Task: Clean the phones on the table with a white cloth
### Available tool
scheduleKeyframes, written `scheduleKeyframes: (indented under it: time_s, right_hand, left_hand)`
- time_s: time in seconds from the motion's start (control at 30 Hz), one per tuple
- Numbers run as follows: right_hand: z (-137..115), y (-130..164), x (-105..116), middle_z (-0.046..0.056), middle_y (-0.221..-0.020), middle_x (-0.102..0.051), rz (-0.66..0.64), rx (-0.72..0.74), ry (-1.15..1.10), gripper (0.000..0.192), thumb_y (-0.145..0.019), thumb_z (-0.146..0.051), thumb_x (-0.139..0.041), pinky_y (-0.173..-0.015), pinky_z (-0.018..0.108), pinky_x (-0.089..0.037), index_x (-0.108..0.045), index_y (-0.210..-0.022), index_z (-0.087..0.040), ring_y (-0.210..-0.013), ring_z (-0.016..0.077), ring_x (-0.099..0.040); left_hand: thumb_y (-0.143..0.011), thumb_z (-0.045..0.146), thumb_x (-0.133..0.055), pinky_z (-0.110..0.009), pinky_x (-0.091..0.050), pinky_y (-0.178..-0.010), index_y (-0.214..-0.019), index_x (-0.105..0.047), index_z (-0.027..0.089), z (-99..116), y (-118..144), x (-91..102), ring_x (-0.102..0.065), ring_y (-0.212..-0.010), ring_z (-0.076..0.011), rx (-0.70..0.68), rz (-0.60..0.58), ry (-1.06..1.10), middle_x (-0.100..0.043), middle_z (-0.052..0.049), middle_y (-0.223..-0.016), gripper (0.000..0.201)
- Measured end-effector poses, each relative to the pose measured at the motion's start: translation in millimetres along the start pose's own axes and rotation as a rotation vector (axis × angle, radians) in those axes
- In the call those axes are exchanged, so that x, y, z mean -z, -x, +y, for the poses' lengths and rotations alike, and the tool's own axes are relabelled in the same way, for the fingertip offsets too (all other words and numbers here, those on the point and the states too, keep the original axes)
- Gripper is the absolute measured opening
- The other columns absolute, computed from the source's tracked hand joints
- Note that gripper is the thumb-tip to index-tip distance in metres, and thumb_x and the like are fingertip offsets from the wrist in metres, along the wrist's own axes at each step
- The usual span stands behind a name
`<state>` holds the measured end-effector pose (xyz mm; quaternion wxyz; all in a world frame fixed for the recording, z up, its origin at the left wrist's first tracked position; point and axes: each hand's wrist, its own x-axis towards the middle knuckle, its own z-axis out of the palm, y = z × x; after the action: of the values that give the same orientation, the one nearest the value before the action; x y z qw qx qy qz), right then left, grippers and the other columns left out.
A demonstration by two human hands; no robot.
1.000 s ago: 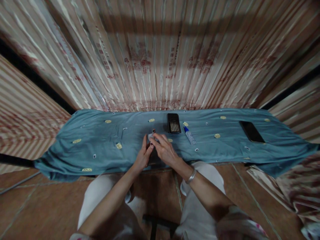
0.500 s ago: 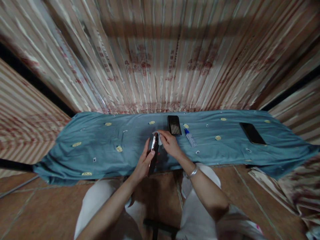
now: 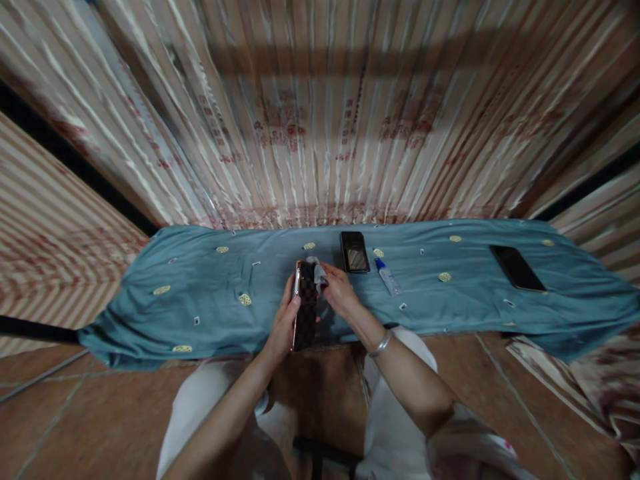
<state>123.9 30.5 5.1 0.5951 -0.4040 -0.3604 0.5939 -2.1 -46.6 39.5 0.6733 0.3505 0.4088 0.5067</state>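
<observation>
My left hand (image 3: 284, 324) grips a phone (image 3: 305, 305) in a dark checkered case, held upright with its back toward me, just above the near edge of a table under a blue cloth (image 3: 200, 293). My right hand (image 3: 340, 291) pinches a small pale cloth (image 3: 317, 268) against the phone's top right side. A silver bracelet (image 3: 381, 343) sits on my right wrist.
On the blue cloth lie a second dark phone (image 3: 355, 251) just beyond my right hand, a small bottle with a blue cap (image 3: 388, 277) to its right, and a third black phone (image 3: 517, 267) far right. A striped curtain (image 3: 320, 120) hangs behind. Brown tiled floor lies below.
The phone was lifted off the table and turned, from edge-on to its checkered back facing me. My right hand stayed at its top with the pale cloth.
</observation>
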Motion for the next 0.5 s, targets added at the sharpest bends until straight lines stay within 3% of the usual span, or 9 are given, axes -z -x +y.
scheduleKeyframes:
  time_s: [0.17, 0.33, 0.5]
  right_hand:
    - [7, 1, -9, 0.0, -0.073, -0.072, 0.022, -0.022, -0.034, 0.019, -0.066, -0.027, -0.062, -0.058, 0.022, -0.045, -0.071, -0.081, -0.019, -0.066, 0.0141, -0.063]
    - [14, 5, -14, -0.001, -0.074, -0.072, 0.004, 0.0, 0.047, 0.018, -0.066, -0.03, -0.064, -0.067, 0.023, -0.046, -0.072, -0.079, -0.02, -0.075, 0.0148, -0.064]
    - [13, 3, -18, -0.002, -0.075, -0.071, -0.03, 0.036, 0.063, 0.019, -0.066, -0.035, -0.068, -0.076, 0.024, -0.047, -0.072, -0.078, -0.021, -0.078, 0.0143, -0.064]
  left_hand:
    - [-0.072, 0.054, -0.069, -0.036, -0.058, -0.077, -0.149, -0.028, 0.029, 5, -1, 2.2, -0.059, -0.109, -0.0264, -0.02, 0.05, -0.017, -0.05, -0.009, -0.14, 0.091]
    - [-0.071, 0.058, -0.067, -0.037, -0.058, -0.077, -0.148, -0.03, 0.028, 9, -6, 3.5, -0.058, -0.109, -0.0269, -0.059, 0.082, -0.029, -0.047, -0.009, -0.142, 0.09]
    - [-0.072, 0.055, -0.069, -0.037, -0.058, -0.08, -0.141, -0.043, 0.03, 4, -13, 5.9, -0.057, -0.112, -0.0277, -0.143, 0.11, -0.04, -0.048, -0.007, -0.142, 0.078]
